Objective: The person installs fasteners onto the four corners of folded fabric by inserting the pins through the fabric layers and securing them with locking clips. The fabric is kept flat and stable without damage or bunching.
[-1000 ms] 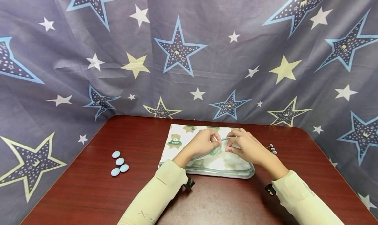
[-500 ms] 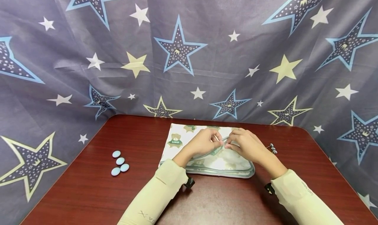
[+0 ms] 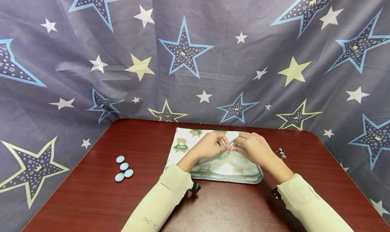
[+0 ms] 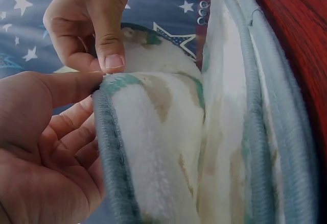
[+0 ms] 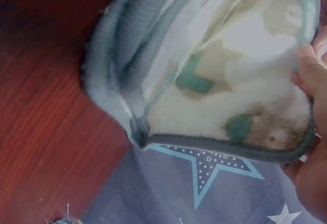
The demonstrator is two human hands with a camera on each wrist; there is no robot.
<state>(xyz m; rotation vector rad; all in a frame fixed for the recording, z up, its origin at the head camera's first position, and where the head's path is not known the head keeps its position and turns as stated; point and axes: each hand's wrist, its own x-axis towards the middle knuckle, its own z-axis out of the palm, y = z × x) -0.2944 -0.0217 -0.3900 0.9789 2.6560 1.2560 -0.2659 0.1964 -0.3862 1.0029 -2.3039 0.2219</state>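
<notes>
A folded white blanket with bear prints and grey-green edging lies near the back middle of the table. My left hand pinches the edging of its raised top layer between thumb and index finger; in the left wrist view, the left hand's other fingers curl loosely behind it. Right beside it, my right hand pinches the same edge, fingertips close to the left thumb. The right wrist view has the lifted layer of the blanket standing up from the folds below, the right hand at its border.
Several pale blue oval discs lie on the left of the dark red table. To the right of the blanket are several small round-headed pins. A grey-purple star-patterned curtain hangs behind the table.
My right hand has moved a little left along the blanket's edge, and its fingertips have come up to those of my left hand. The left hand has stayed almost still.
</notes>
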